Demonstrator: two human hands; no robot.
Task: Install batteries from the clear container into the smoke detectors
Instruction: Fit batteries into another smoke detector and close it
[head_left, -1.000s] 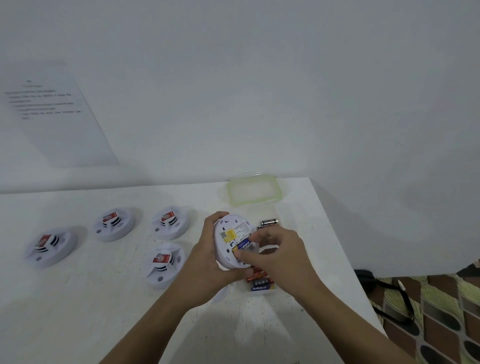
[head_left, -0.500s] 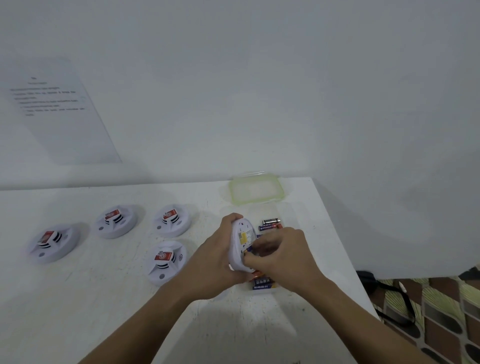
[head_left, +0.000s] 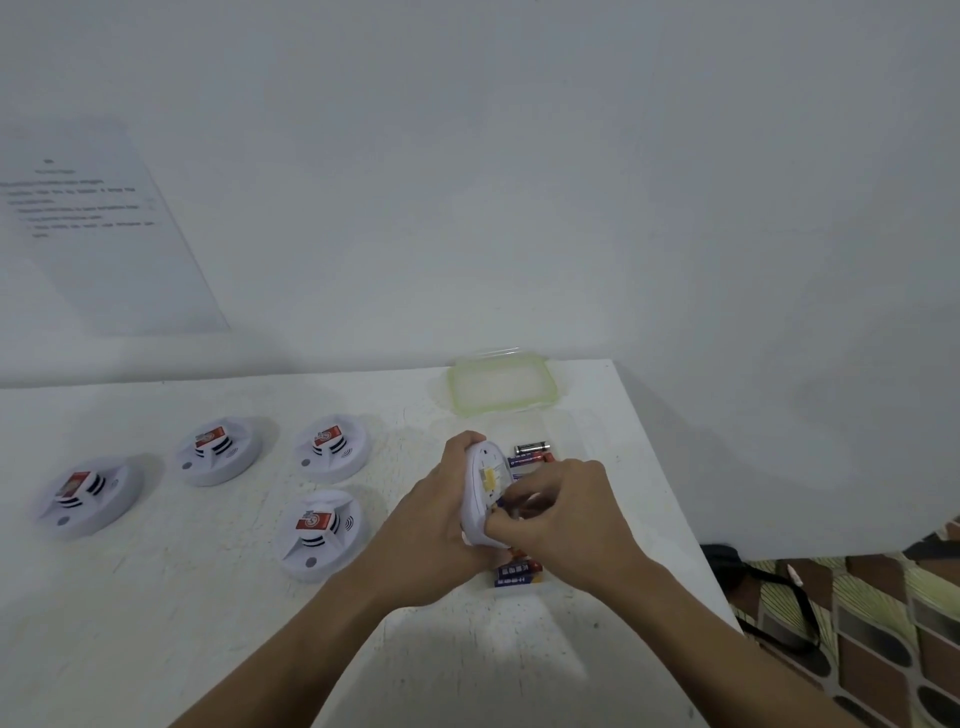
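My left hand (head_left: 426, 525) grips a white smoke detector (head_left: 480, 493) on edge, its back with a yellow label turned toward my right hand. My right hand (head_left: 561, 514) has curled fingertips pinching a battery at the detector's lower back; the battery is mostly hidden by the fingers. Both hands hover over the clear container (head_left: 569, 452), where several batteries (head_left: 532, 452) lie. More batteries (head_left: 517, 574) show below my hands. Several other white smoke detectors with red labels sit face up to the left, the nearest smoke detector (head_left: 319, 532) beside my left wrist.
The container's green-rimmed lid (head_left: 501, 387) lies behind the container near the wall. A printed sheet (head_left: 98, 223) hangs on the wall at left. The white table's right edge (head_left: 691, 519) drops off to a patterned floor with a black cable (head_left: 769, 603).
The held detector has turned further onto its edge, so its back faces right. My right hand's fingers moved down to the detector's lower back.
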